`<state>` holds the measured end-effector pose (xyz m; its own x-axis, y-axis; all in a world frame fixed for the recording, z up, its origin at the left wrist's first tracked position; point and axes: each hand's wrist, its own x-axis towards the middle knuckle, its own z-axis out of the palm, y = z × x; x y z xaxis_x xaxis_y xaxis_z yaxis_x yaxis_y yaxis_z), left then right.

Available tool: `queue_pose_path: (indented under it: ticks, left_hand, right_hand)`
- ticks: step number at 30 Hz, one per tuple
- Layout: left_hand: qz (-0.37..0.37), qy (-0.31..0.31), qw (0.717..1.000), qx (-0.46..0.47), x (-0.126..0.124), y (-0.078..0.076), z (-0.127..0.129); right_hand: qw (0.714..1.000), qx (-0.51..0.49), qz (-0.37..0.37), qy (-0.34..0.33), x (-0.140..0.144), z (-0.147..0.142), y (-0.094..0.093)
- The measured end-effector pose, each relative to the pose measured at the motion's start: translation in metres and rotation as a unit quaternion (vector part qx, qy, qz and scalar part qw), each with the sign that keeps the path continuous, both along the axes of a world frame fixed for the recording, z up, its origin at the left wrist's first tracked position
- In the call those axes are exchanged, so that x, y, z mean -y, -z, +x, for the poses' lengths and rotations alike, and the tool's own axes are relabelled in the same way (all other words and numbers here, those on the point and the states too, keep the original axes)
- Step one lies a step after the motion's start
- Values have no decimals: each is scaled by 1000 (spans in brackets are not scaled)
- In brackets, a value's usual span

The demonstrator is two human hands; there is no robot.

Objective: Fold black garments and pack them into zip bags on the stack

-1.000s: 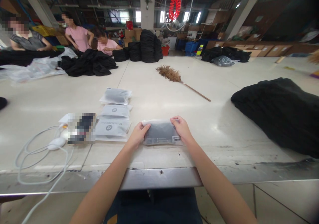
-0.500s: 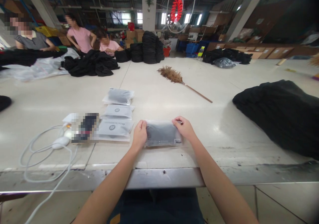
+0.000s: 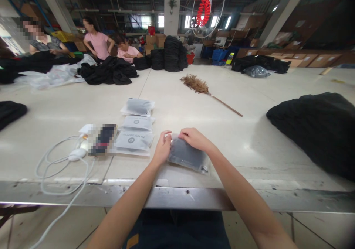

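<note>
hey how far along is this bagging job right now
Done: three sealed bags lie in a row on the table. In hand: the left hand and right hand pinch the top edge of a fourth bag holding a dark garment. Left: a large pile of black garments lies unbagged to the right.

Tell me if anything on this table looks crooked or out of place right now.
The clear bag of dark fabric under the left hand and right hand lies askew, its right end angled toward the table edge, while the three packed bags beside it sit squarely. A feather duster lies loose mid-table.
</note>
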<state>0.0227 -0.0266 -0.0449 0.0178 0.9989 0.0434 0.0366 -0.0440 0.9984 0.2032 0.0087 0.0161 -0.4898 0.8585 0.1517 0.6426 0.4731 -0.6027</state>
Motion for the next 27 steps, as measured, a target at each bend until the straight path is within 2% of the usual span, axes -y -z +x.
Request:
queue_pose_path:
  ticks: [3,6,9,15,18,20,23,25,27]
  left_hand:
    - [-69,67,995,28,-2,4,-2]
    - [-80,119,989,-22,-2,8,-1]
    - [-60,111,989,-81,0,9,5]
    - [0,79,984,-162,3,4,13]
    - [-8,111,980,-166,5,3,9]
    - [-44,169,971,-163,5,2,2]
    - [-95,252,950,-157,5,0,-8]
    - [-93,240,955,-147,4,-2,-11]
    - [-55,172,974,-138,3,-2,-8]
  right_hand:
    - [995,-57,35,75,-5,14,13]
    - [987,-92,62,118,-5,28,21]
    - [985,-91,85,121,-3,37,25]
    - [976,-80,103,172,-8,45,27]
    - [975,-69,100,184,-10,47,28]
    - [978,-67,88,176,-10,47,29]
    - [989,-64,45,124,-7,43,27]
    - [994,-62,21,84,-2,37,25]
    - [996,-60,16,58,3,29,23]
